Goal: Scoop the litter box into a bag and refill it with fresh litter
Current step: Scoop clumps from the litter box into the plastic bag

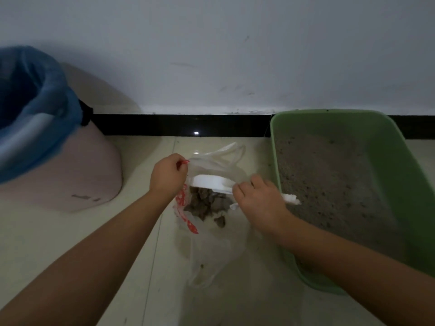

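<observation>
A clear plastic bag [211, 250] with red print lies on the floor in the middle. My left hand [168, 176] pinches its rim and holds the mouth up. My right hand [261, 201] grips the handle of a white scoop [209, 181], whose head is tipped over the bag's mouth. Grey-brown litter clumps [207, 205] sit inside the bag just under the scoop. To the right stands the green litter box [412, 175], holding grey litter [329, 184]; my right forearm crosses its near left corner.
A pink bin [77, 180] lined with a blue bag [35, 109] stands at the left against the wall. A black skirting board [179, 125] runs along the white wall behind. The floor is pale tile.
</observation>
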The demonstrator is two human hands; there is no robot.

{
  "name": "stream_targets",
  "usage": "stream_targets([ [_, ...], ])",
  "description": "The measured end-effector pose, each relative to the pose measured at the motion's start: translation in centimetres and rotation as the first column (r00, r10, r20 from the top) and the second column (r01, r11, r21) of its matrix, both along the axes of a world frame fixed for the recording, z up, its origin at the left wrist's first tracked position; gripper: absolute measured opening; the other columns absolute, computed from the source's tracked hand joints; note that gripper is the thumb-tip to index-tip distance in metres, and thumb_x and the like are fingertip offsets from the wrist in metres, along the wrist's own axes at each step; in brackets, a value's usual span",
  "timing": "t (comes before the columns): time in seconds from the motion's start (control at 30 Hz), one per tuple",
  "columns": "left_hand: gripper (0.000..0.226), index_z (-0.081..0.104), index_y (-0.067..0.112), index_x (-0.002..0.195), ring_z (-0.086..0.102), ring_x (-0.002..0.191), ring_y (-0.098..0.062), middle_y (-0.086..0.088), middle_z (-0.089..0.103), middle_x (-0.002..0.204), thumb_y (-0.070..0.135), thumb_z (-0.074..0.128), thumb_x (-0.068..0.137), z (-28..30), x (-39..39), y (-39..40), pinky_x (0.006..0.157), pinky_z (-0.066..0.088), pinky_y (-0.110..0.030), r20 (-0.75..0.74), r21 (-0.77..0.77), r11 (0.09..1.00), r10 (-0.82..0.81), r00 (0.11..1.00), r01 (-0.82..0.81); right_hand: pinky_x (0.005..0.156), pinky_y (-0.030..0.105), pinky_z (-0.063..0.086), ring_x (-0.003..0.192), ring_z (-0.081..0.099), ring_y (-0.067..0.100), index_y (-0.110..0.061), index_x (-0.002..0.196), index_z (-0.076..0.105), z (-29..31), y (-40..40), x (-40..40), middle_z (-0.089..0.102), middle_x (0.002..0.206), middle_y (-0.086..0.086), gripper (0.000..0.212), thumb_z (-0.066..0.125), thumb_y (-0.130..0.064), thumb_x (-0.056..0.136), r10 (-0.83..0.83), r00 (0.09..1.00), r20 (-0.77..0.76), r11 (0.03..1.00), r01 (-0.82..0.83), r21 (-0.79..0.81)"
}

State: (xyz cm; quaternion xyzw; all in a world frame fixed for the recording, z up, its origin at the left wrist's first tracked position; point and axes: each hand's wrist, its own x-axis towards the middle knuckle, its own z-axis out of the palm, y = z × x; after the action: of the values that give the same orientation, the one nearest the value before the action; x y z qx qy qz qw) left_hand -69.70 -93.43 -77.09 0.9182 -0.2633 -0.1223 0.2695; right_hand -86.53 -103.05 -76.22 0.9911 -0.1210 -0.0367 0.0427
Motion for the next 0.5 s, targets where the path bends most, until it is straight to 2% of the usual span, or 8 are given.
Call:
stream_targets([
  [0.07,0.023,0.063,0.001,0.106,0.048,0.081,-0.015,-0.015,0.065,0.101,0.009,0.045,0.094,0.0,0.2,0.2,0.070,0.035,-0.024,0.000,-0.012,1.000,0.005,1.000,-0.005,0.039,0.018,0.040,0.047,0.057,0.020,-0.010,0.058,0.068,0.2,-0.3,-0.3,0.062,0.049,0.003,0.011,0.061,-0.012,0.050,-0.024,0.999,0.049,1.000,0.023,0.011],
  [0.13,0.022,0.063,0.002,0.105,0.049,0.081,-0.015,-0.015,0.065,0.100,0.011,0.046,0.094,0.0,0.2,0.2,0.069,0.036,-0.025,-0.002,-0.003,1.000,0.004,1.000,-0.004,0.037,0.015,0.037,0.044,0.055,0.021,-0.010,0.053,0.063,0.2,-0.6,-0.7,0.059,0.046,0.004,0.023,0.040,-0.009,0.054,-0.038,0.997,0.062,0.997,0.034,0.068],
  [0.2,0.022,0.062,0.004,0.107,0.051,0.082,-0.015,-0.014,0.064,0.103,0.012,0.047,0.094,0.1,0.0,0.0,0.070,0.038,-0.025,0.011,-0.001,1.000,-0.004,1.000,0.004,0.036,0.016,0.036,0.044,0.055,0.021,-0.010,0.052,0.060,0.6,-1.2,-1.1,0.058,0.046,0.004,0.009,0.057,-0.006,0.044,-0.066,0.992,0.110,0.995,0.057,0.080],
  [0.3,0.030,0.055,0.008,0.122,0.055,0.100,-0.020,-0.011,0.057,0.119,0.015,0.048,0.094,0.5,-0.5,-0.5,0.080,0.043,-0.027,0.079,0.013,0.999,-0.050,0.996,0.049,0.037,0.022,0.044,0.049,0.058,0.020,-0.010,0.061,0.067,0.8,-2.7,-2.7,0.065,0.055,0.003,0.031,0.081,-0.002,0.035,-0.131,0.983,0.130,0.985,0.115,0.125],
  [0.33,0.034,0.052,0.008,0.126,0.052,0.109,-0.022,-0.011,0.053,0.124,0.014,0.049,0.093,0.7,-0.9,-0.8,0.088,0.043,-0.029,0.120,0.021,0.997,-0.080,0.990,0.078,0.039,0.026,0.046,0.051,0.059,0.022,-0.010,0.065,0.069,1.0,-3.5,-3.5,0.067,0.058,0.004,0.026,0.080,-0.004,0.043,-0.167,0.977,0.135,0.977,0.146,0.153],
  [0.37,0.035,0.051,0.007,0.127,0.049,0.115,-0.025,-0.013,0.051,0.126,0.013,0.050,0.092,0.8,-1.4,-1.0,0.093,0.042,-0.031,0.182,0.022,0.993,-0.120,0.976,0.118,0.042,0.028,0.048,0.051,0.060,0.025,-0.008,0.068,0.069,1.3,-4.4,-4.6,0.067,0.060,0.007,0.012,0.071,-0.007,0.057,-0.199,0.970,0.137,0.966,0.171,0.192],
  [0.4,0.034,0.054,0.004,0.124,0.049,0.115,-0.029,-0.015,0.053,0.124,0.010,0.051,0.091,0.8,-2.0,-1.4,0.095,0.041,-0.034,0.269,0.002,0.983,-0.175,0.947,0.181,0.045,0.029,0.048,0.051,0.060,0.029,-0.005,0.071,0.069,1.8,-5.4,-5.8,0.067,0.061,0.010,0.013,0.059,-0.011,0.066,-0.252,0.956,0.150,0.945,0.209,0.253],
  [0.5,0.031,0.065,-0.003,0.098,0.053,0.094,-0.029,-0.021,0.062,0.095,0.013,0.046,0.079,-0.2,-3.9,-3.5,0.081,0.045,-0.032,0.474,-0.056,0.887,-0.380,0.794,0.458,0.053,0.032,0.048,0.063,0.065,0.034,0.000,0.083,0.067,3.9,-8.3,-9.9,0.067,0.072,0.018,0.023,0.048,-0.014,0.082,-0.449,0.887,0.110,0.861,0.396,0.320],
])
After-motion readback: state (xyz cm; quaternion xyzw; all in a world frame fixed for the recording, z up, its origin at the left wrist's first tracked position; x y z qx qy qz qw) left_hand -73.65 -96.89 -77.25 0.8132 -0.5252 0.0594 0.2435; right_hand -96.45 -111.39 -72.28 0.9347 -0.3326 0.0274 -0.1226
